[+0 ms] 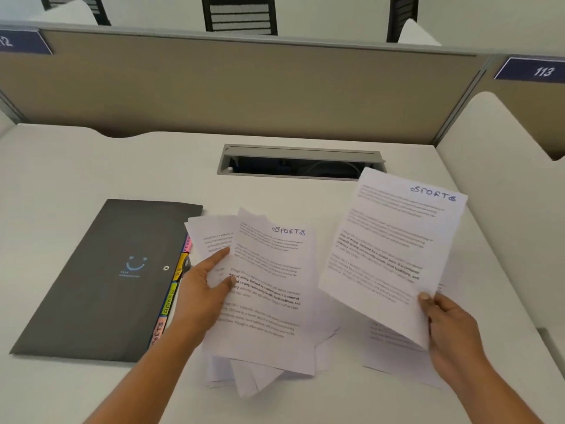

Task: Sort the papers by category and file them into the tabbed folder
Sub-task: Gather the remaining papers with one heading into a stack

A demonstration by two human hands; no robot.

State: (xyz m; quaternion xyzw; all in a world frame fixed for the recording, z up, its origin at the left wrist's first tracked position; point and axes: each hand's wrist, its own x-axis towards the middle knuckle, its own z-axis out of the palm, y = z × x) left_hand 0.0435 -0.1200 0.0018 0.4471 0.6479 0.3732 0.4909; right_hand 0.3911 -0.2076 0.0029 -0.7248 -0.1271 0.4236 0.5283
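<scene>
At the left, a dark tabbed folder (101, 280) is laid shut on the desk (76, 166), with coloured tabs (171, 298) showing along its right edge. Just beside it, the left hand (204, 289) is set on a fanned stack of papers (269, 301), thumb and forefinger apart; whether a sheet is pinched cannot be told. At the right, a sheet marked SPORTS (394, 249) is held raised, pinched at its lower corner by the right hand (449, 328).

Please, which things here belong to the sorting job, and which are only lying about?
Job:
SPORTS sheet held in the right hand
pile of papers touched by the left hand
sheets on the desk at right
tabbed folder

Lying about:
cable hatch
number plate 113
chairs
</scene>
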